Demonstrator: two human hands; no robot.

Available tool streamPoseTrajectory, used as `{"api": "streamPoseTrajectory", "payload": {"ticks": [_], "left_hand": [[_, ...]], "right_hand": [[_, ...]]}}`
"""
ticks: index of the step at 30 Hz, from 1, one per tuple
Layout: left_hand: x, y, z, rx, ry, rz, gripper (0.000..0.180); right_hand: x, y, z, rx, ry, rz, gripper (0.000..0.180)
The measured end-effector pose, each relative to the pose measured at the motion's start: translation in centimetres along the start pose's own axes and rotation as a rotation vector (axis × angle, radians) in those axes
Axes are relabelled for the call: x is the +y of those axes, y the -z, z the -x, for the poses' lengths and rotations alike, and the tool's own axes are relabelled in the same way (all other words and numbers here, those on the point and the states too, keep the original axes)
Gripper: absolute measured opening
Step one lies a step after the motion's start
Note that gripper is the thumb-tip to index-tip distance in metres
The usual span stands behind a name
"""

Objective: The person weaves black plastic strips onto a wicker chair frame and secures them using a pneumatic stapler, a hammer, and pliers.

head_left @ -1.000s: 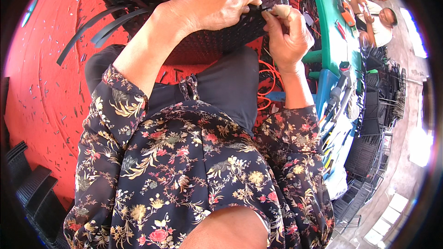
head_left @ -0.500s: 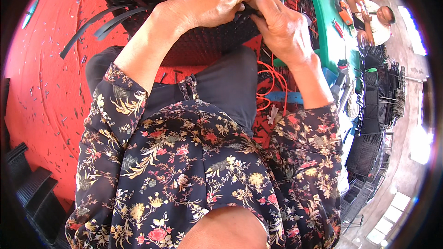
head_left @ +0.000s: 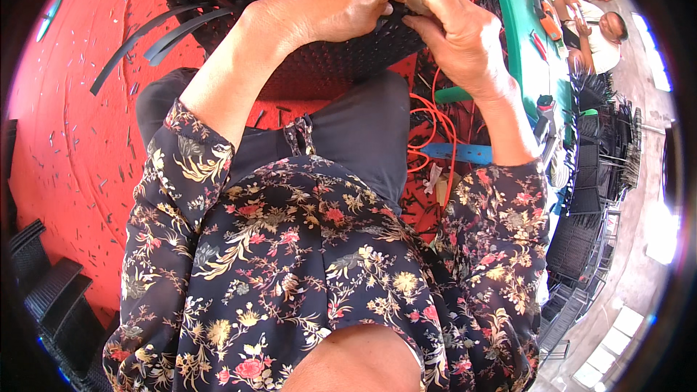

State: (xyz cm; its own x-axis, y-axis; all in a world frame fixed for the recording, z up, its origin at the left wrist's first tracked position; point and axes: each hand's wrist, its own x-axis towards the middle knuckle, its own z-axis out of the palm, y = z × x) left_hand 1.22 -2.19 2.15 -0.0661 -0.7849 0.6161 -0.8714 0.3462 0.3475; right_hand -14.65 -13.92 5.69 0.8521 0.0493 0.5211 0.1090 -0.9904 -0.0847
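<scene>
A black woven wicker piece [head_left: 312, 72] rests across my knees, its weave tight and glossy. Several loose flat black strips [head_left: 185, 22] fan out from its left side. My left hand [head_left: 341, 0] is closed at its upper part, fingertips pinched together against the weave. Just right of it, my right hand [head_left: 461, 36] pinches thumb against forefinger at the same spot. A small gap separates the two hands' fingertips. What lies inside each pinch is dark and too hidden to name.
Red floor covering [head_left: 80, 138] is littered with black strip scraps. At right stand a green table [head_left: 512, 36], an orange cord [head_left: 443, 120] and a blue bar [head_left: 457, 152]. Beyond sits another person [head_left: 602, 40]. Black wicker furniture [head_left: 581, 210] is stacked far right, more [head_left: 54, 290] lower left.
My right hand and forearm have shifted right, slightly away from my left hand. The wicker piece has edged a little to the right. My left hand stays nearly in place.
</scene>
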Motion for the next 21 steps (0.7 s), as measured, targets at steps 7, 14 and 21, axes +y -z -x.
{"api": "streamPoseTrajectory", "payload": {"ticks": [7, 14, 21], "left_hand": [[-0.2, -0.2, 0.2, 0.151, -0.159, -0.043, 0.011], [0.0, 0.2, 0.0, 0.075, -0.094, -0.006, 0.012], [0.8, 0.4, -0.1, -0.018, 0.040, 0.019, 0.014]], "right_hand": [[0.5, 0.2, 0.5, -0.060, 0.166, 0.078, 0.018], [0.5, 0.0, 0.6, -0.134, 0.206, 0.275, 0.019], [4.4, 1.9, -1.4, -0.124, -0.313, -0.486, 0.029]]}}
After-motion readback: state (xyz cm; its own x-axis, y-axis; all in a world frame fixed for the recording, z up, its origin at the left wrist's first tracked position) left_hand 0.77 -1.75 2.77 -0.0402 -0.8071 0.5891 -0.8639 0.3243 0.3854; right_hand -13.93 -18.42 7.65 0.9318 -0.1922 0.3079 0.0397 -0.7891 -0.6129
